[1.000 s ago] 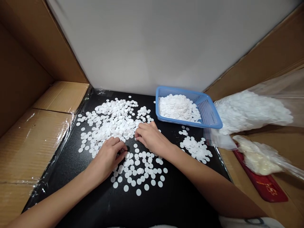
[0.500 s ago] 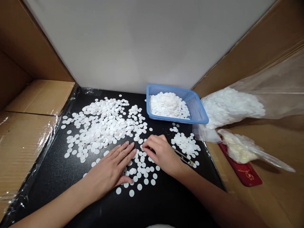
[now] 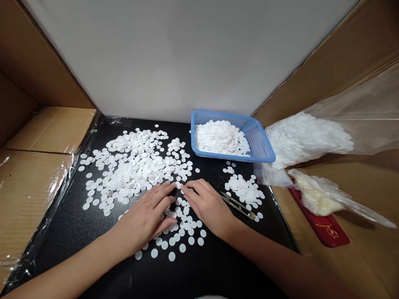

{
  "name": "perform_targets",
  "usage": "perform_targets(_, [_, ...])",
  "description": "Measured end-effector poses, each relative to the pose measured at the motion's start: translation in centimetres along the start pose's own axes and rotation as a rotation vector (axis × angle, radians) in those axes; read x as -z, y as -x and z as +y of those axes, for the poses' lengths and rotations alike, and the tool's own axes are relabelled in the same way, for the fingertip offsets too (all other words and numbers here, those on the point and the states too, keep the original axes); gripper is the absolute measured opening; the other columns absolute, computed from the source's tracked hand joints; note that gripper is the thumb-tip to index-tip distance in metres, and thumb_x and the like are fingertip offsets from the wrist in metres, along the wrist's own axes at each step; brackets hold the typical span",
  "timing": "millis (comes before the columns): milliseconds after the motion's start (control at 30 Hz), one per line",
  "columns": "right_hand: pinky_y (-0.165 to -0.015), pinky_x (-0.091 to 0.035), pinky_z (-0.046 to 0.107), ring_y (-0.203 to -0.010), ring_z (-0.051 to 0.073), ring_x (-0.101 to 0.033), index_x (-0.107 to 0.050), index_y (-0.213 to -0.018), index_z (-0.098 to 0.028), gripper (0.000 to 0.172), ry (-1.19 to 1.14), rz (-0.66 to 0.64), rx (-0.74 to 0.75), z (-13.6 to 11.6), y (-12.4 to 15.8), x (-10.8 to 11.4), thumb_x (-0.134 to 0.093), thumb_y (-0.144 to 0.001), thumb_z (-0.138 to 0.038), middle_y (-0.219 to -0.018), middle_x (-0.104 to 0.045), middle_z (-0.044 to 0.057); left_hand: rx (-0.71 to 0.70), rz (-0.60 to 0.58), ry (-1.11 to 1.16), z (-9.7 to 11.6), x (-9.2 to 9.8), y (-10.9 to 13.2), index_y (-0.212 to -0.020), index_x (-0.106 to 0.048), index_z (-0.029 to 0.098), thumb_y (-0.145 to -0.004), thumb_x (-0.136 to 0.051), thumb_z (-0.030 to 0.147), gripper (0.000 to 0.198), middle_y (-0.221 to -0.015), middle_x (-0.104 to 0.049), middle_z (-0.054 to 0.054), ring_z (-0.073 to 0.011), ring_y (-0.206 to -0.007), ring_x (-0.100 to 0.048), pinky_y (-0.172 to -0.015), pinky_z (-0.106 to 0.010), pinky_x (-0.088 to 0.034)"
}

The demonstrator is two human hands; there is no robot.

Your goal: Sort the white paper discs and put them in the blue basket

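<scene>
Small round white discs (image 3: 137, 166) lie in a broad heap on the black tabletop, with a looser scatter (image 3: 183, 226) in front of it. My left hand (image 3: 148, 218) rests low over the scatter, fingers bent a little and apart, thumb touching or just above some discs. Facing it, my right hand (image 3: 212, 207) has its fingertips drawn together at the heap's front edge; whether a disc is between them is hidden. Thread snips (image 3: 238, 205) lie right of this hand, beside a smaller pile of discs (image 3: 245, 189).
A blue plastic basket (image 3: 264, 157) partly filled with discs stands at the back, against a pale wall. To its right are a clear bag of white pieces (image 3: 308, 137), a smaller knotted bag (image 3: 316, 193) and a red case (image 3: 332, 232). Cardboard (image 3: 34, 187) flanks the left.
My left hand has lifted its palm and curled its fingers more. My right hand has shifted slightly left, so the fingertips of both hands are closer and more of the snips shows.
</scene>
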State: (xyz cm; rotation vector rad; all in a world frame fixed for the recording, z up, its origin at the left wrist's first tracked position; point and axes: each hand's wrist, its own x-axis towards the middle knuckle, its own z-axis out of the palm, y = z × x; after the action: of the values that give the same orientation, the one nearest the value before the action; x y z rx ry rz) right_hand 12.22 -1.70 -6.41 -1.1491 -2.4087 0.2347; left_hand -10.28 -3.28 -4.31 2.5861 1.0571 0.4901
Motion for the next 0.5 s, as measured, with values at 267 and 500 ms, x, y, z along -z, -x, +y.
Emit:
perform_targets(267, [-0.091, -0.057, 0.04, -0.111, 0.026, -0.061, -0.061, -0.128, -0.016, 0.038, 0.007, -0.016, 0.012, -1.0, 2.2, 0.3, -0.048, -0.094, -0.003, -0.119, -0.067, 0.014, -0.103, -0.055, -0.06, -0.8, -1.6, -0.4, -0.146, -0.043, 0.017, -0.102, -0.049, 0.041, 0.052, -0.153, -0.046, -0.016, -0.0294, -0.141, -0.045, -0.114, -0.05, -0.044])
perform_targets(500, [-0.095, -0.056, 0.043, -0.112, 0.025, -0.062, -0.063, -0.127, -0.018, 0.039, -0.119, 0.044, -0.062, -1.2, 3.2, 0.8, -0.043, -0.097, -0.006, -0.12, -0.068, 0.012, -0.155, -0.043, -0.119, 0.0, -1.5, 1.3, -0.15, -0.04, 0.015, -0.102, -0.047, 0.041, 0.055, -0.152, -0.046, -0.017, -0.0318, -0.14, -0.045, -0.113, -0.048, -0.045])
